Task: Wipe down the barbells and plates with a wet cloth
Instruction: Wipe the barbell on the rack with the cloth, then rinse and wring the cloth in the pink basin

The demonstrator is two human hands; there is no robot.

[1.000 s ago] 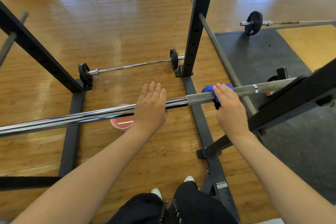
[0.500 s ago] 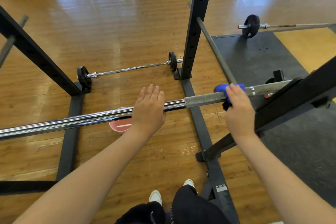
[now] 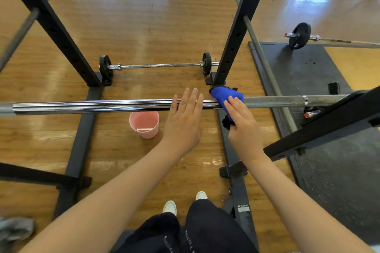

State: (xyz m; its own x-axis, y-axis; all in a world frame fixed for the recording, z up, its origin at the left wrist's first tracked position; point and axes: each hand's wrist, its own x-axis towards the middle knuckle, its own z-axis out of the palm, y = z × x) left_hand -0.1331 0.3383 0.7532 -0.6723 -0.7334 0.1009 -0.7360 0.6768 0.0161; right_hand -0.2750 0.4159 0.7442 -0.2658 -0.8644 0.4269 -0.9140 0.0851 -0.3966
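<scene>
A long chrome barbell (image 3: 92,106) lies across the rack in front of me, its knurled grey part to the right. My left hand (image 3: 184,121) rests flat on the bar with straight fingers. Just right of it, my right hand (image 3: 241,123) grips a blue cloth (image 3: 223,94) wrapped over the bar where the chrome meets the knurling. A second barbell (image 3: 156,65) with small black plates (image 3: 106,66) lies on the floor beyond. A third barbell with a black plate (image 3: 299,36) lies at the far right.
A pink bucket (image 3: 145,124) stands on the wooden floor below the bar. Black rack uprights (image 3: 236,37) rise left and right, with base rails on the floor. A dark rubber mat (image 3: 329,150) covers the right side. A grey cloth (image 3: 14,230) lies at the bottom left.
My right hand has slid the blue cloth leftwards along the bar, from the knurled part towards my left hand. The left hand stays flat on the bar.
</scene>
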